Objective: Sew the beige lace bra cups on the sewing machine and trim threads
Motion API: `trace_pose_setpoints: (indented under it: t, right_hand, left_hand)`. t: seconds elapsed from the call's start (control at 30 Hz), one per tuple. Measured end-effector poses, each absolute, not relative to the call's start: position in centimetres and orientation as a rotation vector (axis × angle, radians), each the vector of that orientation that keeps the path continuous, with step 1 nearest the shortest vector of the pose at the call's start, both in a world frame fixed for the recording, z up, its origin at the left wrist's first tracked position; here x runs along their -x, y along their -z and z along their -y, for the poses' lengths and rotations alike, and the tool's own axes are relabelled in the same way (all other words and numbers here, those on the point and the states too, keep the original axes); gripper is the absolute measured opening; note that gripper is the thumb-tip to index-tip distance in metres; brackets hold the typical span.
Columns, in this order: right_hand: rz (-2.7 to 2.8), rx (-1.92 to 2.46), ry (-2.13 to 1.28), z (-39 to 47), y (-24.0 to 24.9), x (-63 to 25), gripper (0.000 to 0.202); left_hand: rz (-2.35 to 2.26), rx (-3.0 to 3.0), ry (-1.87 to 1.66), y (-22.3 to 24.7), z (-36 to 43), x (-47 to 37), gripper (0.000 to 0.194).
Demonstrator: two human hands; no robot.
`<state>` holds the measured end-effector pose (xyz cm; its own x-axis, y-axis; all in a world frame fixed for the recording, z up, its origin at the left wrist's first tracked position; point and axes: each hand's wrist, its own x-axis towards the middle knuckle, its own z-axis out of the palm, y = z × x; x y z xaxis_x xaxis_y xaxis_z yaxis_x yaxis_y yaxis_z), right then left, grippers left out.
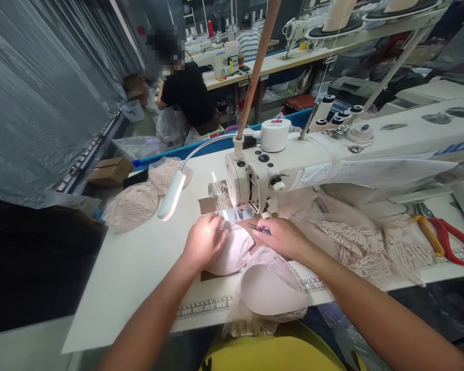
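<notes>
A pale pink lace bra [232,252] lies under the sewing machine head [251,180], one molded cup flat on the bed and the other hanging over the table's front edge. My left hand [206,239] is closed at the left cup, its fingers curled on the fabric beside the needle area. Between the fingers of my right hand [282,236] is a small dark pointed tool that looks like thread snips [260,229]. Its tips point left, just in front of the presser foot. The exact grip of my left fingertips is hidden.
Two lace cups [131,206] lie at the back left, by a bent lamp [172,196]. More lace pieces [348,242] and red-handled scissors [454,242] are on the right. A brown rod [257,72] rises from the machine. A person in black [187,95] sits beyond.
</notes>
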<state>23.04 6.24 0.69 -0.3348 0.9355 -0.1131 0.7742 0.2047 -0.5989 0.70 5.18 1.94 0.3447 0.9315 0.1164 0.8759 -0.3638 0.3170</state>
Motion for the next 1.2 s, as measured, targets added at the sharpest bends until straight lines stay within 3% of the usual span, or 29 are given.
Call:
trace_pose_setpoints:
  t: [0.1,0.27,0.7,0.9,1.2]
  right_hand:
    - [2.242,1.555,-0.717,-6.1,-0.2,-23.0,0.029]
    - [2.427,1.397,-0.522,-5.7,0.5,-22.3,0.012]
    - [2.517,1.489,-0.450,-5.7,1.3,-21.8,0.038]
    - [2.503,1.546,-0.426,-5.7,1.3,-21.5,0.038]
    - [2.570,1.468,-0.431,-5.6,1.2,-21.8,0.045]
  left_hand:
    - [-1.520,-2.541,-0.294,-0.6,-4.2,-2.2,0.033]
    - [-1.226,-2.677,-0.345,0.3,-5.7,-2.2,0.033]
    - [-1.056,-2.681,-0.316,0.2,-8.5,-1.3,0.047]
    - [-1.043,-2.741,-0.198,0.4,-9.5,-1.0,0.052]
    - [-1.027,-2.829,-0.255,0.2,-8.3,-0.9,0.041]
